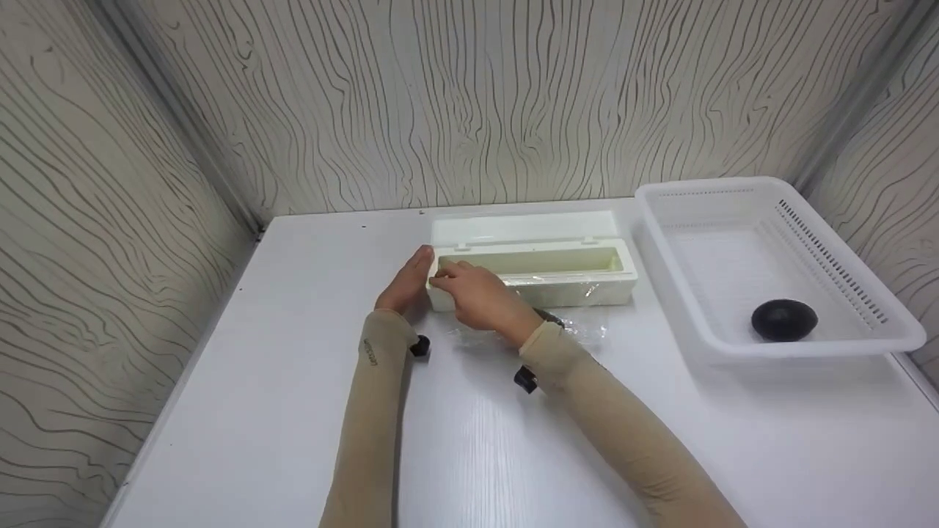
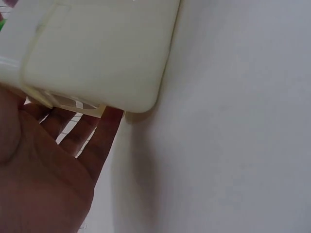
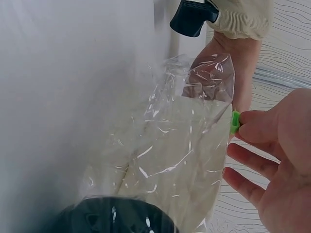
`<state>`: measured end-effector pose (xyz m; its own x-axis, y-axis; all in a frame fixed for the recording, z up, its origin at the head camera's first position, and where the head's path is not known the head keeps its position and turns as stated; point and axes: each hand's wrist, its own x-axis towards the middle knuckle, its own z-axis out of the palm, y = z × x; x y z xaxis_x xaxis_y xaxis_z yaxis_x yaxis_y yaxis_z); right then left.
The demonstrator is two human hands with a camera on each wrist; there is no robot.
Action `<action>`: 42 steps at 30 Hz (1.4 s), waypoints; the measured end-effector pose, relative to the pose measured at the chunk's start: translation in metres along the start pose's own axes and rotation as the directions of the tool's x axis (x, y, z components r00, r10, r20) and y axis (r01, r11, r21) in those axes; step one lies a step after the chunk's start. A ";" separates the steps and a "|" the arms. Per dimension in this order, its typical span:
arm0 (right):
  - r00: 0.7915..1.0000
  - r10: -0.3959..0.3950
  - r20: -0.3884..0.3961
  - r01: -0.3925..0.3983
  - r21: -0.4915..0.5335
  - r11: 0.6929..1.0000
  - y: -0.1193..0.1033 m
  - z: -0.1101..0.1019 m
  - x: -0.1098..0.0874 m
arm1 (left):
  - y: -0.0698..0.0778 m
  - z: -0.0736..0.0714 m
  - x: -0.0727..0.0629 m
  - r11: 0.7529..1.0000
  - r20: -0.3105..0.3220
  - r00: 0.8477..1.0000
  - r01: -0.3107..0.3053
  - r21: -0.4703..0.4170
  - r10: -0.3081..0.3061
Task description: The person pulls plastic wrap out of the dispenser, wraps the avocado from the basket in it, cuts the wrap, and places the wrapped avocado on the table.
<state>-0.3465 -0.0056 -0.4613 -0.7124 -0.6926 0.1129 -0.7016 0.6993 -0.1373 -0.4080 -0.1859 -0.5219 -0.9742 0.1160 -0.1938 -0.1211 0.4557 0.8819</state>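
A long cream cling film dispenser box [image 1: 535, 275] lies on the white table with its lid [image 1: 524, 226] tipped back. Clear plastic film [image 3: 165, 160] hangs over its front and spreads onto the table. My left hand [image 1: 407, 284] rests against the box's left end, and in the left wrist view its fingers extend along the box. At the box's left front edge, my right hand [image 1: 480, 297] pinches a small green slide cutter [image 3: 235, 122] between thumb and forefinger. The other fingers of that hand are spread in the right wrist view.
A white perforated plastic basket [image 1: 678, 275] stands right of the box. In it lies a dark, egg-shaped object [image 1: 784, 320]. Wood-patterned panels [image 1: 440, 103] close off the back and sides of the table [image 1: 293, 411].
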 end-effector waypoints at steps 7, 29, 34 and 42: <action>1.000 0.016 0.023 -0.016 0.019 1.000 0.001 -0.001 0.001 | -0.001 0.002 0.001 1.000 -0.004 1.000 0.001 -0.010 -0.001; 1.000 -0.002 0.022 0.003 -0.014 1.000 0.003 0.001 0.005 | -0.003 0.000 0.002 0.997 -0.009 0.997 -0.074 0.008 0.074; 0.999 0.009 0.033 -0.008 -0.016 1.000 0.002 -0.001 0.004 | -0.001 -0.001 0.004 0.998 0.002 0.998 -0.067 0.001 0.067; 0.999 0.030 0.026 -0.030 -0.005 1.000 0.009 -0.005 -0.001 | 0.002 0.000 0.005 0.997 -0.008 0.997 -0.079 0.011 0.079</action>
<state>-0.3525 0.0021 -0.4577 -0.7326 -0.6756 0.0832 -0.6799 0.7206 -0.1359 -0.4134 -0.1846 -0.5206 -0.9823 0.1442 -0.1199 -0.0418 0.4549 0.8896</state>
